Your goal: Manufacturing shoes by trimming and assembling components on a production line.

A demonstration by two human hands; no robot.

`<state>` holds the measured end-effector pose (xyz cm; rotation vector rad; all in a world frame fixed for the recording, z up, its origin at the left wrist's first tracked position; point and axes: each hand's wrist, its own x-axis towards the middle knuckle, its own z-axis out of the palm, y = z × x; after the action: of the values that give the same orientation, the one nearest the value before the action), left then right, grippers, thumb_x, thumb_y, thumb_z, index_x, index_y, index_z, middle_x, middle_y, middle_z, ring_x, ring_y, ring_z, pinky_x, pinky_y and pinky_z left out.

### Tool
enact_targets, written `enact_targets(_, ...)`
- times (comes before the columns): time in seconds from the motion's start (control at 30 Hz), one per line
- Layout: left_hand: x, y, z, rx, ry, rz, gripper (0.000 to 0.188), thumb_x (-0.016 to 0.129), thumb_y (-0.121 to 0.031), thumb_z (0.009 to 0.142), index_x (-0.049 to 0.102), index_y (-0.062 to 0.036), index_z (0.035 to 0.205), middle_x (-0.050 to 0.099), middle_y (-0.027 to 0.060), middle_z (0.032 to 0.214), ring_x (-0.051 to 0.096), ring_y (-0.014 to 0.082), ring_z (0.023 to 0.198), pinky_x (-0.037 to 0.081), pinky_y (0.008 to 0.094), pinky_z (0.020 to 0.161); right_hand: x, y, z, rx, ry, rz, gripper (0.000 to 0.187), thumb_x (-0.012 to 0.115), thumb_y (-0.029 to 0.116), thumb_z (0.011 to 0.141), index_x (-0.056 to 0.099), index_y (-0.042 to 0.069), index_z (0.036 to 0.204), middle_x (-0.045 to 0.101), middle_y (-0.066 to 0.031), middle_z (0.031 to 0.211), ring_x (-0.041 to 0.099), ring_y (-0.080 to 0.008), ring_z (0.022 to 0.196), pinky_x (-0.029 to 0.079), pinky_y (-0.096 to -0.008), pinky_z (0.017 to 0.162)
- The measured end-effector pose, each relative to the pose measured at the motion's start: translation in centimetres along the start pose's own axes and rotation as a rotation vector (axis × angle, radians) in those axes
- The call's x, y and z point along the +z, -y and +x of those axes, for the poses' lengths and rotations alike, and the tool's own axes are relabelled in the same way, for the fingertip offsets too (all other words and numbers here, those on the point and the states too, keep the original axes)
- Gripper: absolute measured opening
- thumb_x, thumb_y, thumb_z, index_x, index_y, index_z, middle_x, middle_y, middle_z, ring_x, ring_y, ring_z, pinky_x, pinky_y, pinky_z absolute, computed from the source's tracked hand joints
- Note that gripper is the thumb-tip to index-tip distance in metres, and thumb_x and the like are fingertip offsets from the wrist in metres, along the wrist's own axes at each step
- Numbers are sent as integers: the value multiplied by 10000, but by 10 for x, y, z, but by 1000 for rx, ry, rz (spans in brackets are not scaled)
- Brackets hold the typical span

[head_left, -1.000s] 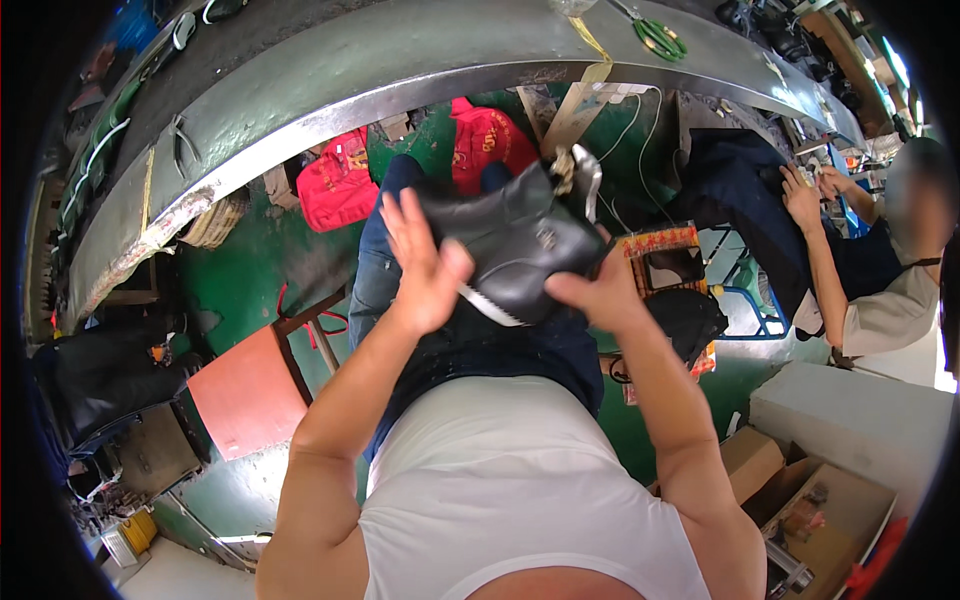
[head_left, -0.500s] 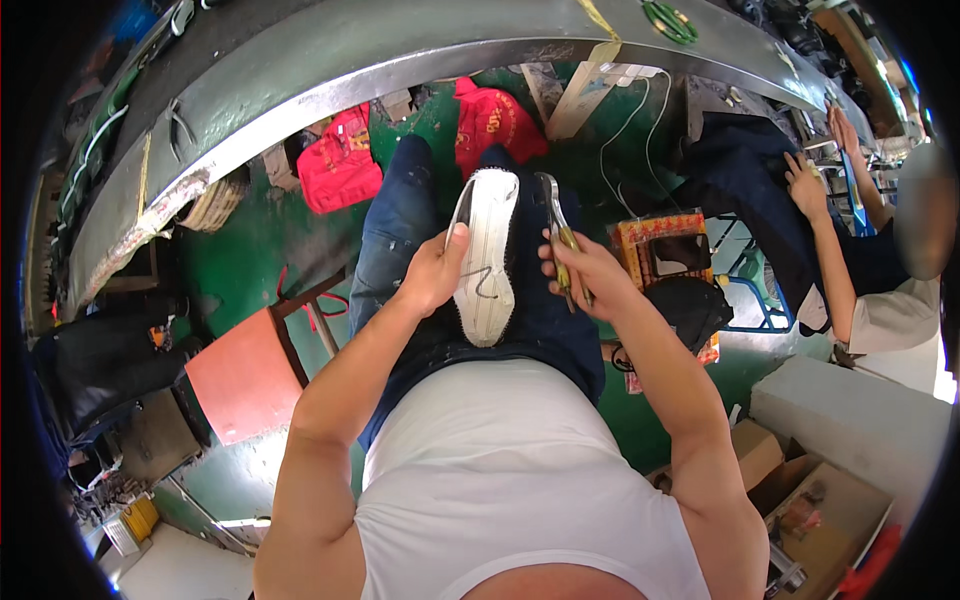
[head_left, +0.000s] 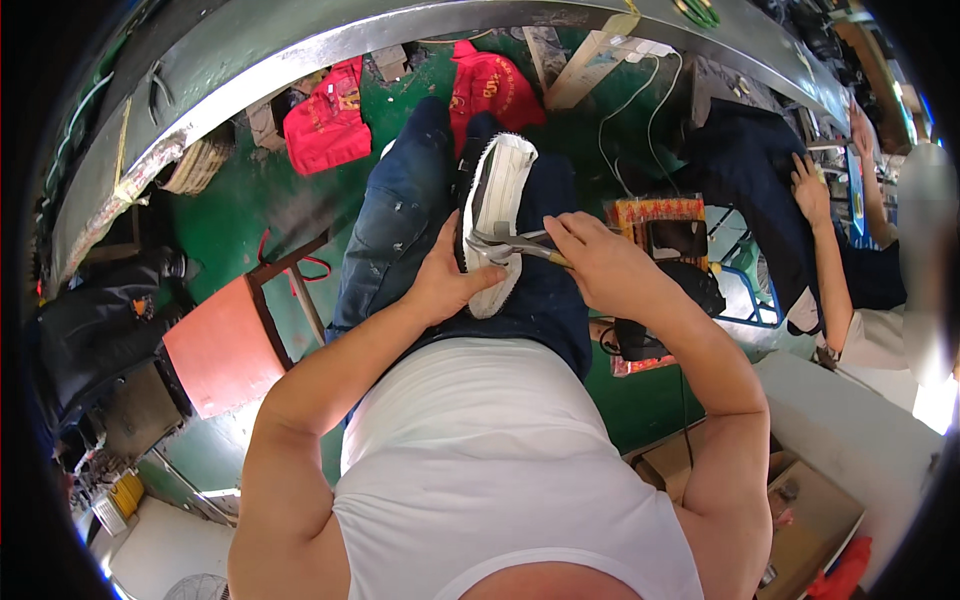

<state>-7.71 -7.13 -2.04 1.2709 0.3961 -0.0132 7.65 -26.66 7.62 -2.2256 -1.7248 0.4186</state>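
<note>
Grey metal is forming the long bench (head_left: 270, 55) curving across the top. Below it, dark blue trouser legs (head_left: 395, 215) are stretching forward, and a shoe (head_left: 505, 185) is sitting above the lap, its white underside facing up. It is looking light, probably stiff along the flat bottom and softer at the dark side wall; gripping that side should be steadiest, since the jagged white edge could be catching fingers. The left hand (head_left: 445, 282) is clamping the shoe's near left side, thumb lying over the bottom. The right hand (head_left: 612, 265) is closing around the handles of metal pliers (head_left: 515, 241), whose head is reaching over the underside. The left fingers are mostly hiding behind the shoe, and whether the pliers' tips are biting on anything is staying unclear.
</note>
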Motion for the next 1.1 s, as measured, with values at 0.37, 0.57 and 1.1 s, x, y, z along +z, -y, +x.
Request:
enact_targets(0.37,-25,6,0,-209,-9,112,1079,807,-120,752,71,48,1523,482,236,1397,476,308,1310,361,352,1108,23,-2,32,32,347,482,325,628,110,854,584,-6,1154,630,-204,931,612,-402,907,488,-459,782)
enact_targets(0.57,-16,-5,2,-262,-73,392,1076,794,-240,761,88,120,1489,435,310,1415,454,365,1330,356,339,1107,14,-10,20,131,297,406,535,631,93,860,454,-108,1322,547,-297,1246,545,-433,1160,438,-429,1005)
enact_targets(1.1,0,-16,-10,-193,-41,571,1057,759,-218,814,23,149,1478,418,356,1390,467,373,1312,395,356,1072,-62,25,111,284,980,33,264,602,189,912,624,-68,972,664,-252,883,653,-413,892,513,-475,778)
